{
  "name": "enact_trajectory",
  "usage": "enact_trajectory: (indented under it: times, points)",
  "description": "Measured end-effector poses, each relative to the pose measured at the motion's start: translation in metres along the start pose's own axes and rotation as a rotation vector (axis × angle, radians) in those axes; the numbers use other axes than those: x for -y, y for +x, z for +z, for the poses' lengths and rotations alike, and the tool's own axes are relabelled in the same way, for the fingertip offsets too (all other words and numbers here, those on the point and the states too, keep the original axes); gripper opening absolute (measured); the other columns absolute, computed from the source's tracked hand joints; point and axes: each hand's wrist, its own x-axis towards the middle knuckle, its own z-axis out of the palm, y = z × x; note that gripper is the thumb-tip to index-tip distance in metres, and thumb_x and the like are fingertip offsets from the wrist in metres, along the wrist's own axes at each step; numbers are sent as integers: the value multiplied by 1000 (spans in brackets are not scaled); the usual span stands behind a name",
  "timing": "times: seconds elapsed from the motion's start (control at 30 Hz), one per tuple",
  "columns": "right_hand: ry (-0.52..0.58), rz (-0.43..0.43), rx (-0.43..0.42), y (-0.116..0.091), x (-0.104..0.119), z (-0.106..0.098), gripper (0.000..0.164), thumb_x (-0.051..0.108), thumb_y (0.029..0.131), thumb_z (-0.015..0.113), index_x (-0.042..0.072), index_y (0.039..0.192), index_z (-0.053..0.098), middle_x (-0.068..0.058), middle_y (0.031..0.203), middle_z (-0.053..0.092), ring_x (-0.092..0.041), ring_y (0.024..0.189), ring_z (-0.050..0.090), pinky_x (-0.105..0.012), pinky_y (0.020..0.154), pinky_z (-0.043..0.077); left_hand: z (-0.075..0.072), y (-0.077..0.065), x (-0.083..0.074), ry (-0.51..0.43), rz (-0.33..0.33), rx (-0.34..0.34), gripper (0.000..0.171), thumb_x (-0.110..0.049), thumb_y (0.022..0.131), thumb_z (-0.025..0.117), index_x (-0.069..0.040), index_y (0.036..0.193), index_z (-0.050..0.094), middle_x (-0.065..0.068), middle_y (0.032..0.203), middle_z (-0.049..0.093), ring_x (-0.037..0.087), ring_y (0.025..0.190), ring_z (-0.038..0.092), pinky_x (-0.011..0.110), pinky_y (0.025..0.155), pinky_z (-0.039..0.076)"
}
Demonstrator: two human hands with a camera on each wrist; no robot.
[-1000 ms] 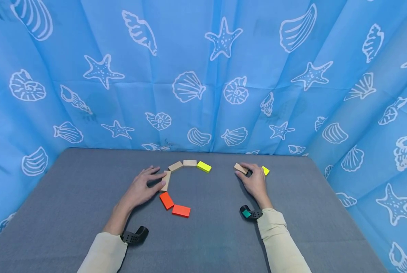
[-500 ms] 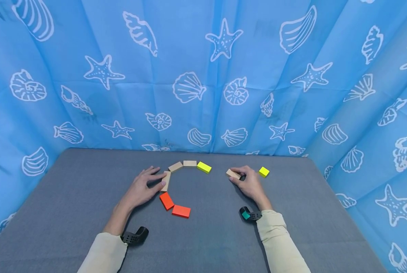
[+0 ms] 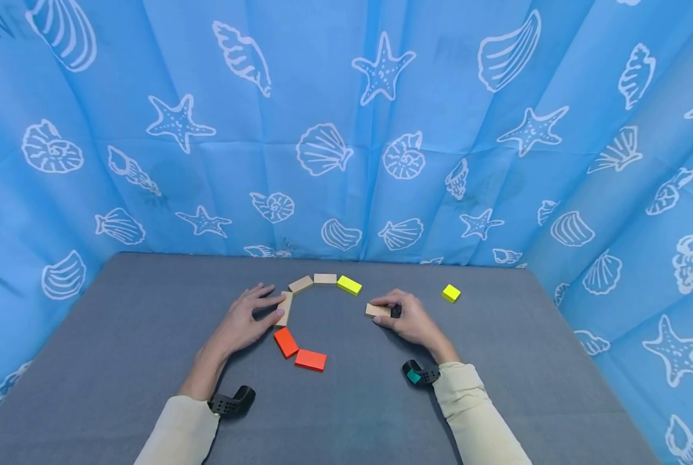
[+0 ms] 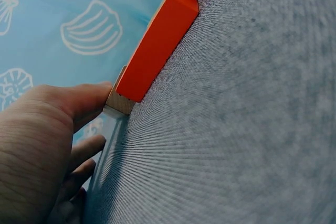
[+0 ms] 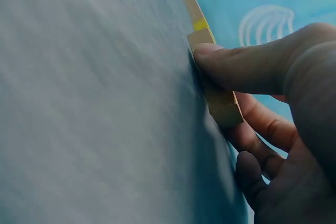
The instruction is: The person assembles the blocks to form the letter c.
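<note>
In the head view, my right hand [image 3: 410, 320] pinches a plain wooden block [image 3: 378, 310] between thumb and fingers, low over the grey table, right of the curved row. The right wrist view has the thumb along one side of this block [image 5: 223, 106], with fingers behind it. My left hand [image 3: 244, 320] lays its index finger and thumb on another wooden block [image 3: 285, 310] at the row's left side; its other fingers stretch away. Two red blocks [image 3: 286, 342] continue the row below. Above are two more wooden blocks [image 3: 325, 278] and a yellow block [image 3: 349, 285].
A separate yellow block [image 3: 451, 293] lies at the right on the grey cloth-covered table [image 3: 358, 413]. Behind the table's far edge hangs a blue curtain [image 3: 346, 181] with white shells and starfish. Each wrist wears a black strap [image 3: 232, 402].
My right hand has carried its wooden block left and nearer to me, away from the separate yellow block, which now shows fully. The left hand has stayed on its block.
</note>
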Motion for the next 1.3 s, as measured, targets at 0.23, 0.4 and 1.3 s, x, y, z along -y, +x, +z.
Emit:
enact_trajectory:
  times: [0.23, 0.4, 1.3]
  points:
    - [28, -42, 112, -8, 17, 14, 30, 11, 89, 79, 13, 119, 76, 3, 104, 66, -16, 93, 58, -34, 82, 49, 0, 0, 2, -7, -15, 7, 48, -39, 97, 69, -15, 138, 65, 19, 152, 48, 42, 149, 27, 71, 116, 14]
    - [38, -80, 184, -17, 31, 23, 30, 14, 90, 79, 15, 120, 76, 5, 107, 64, -15, 98, 57, -36, 86, 48, 0, 0, 3, -3, -11, 9, 47, -37, 97, 69, -14, 138, 65, 19, 152, 48, 42, 149, 27, 69, 117, 14]
    - [78, -212, 261, -28, 43, 46, 31, 22, 85, 84, 24, 115, 79, 12, 105, 66, -10, 99, 54, -34, 84, 35, 0, 1, 1, -4, -11, 17, 46, -37, 98, 69, -14, 139, 65, 19, 153, 47, 42, 149, 28, 68, 118, 13]
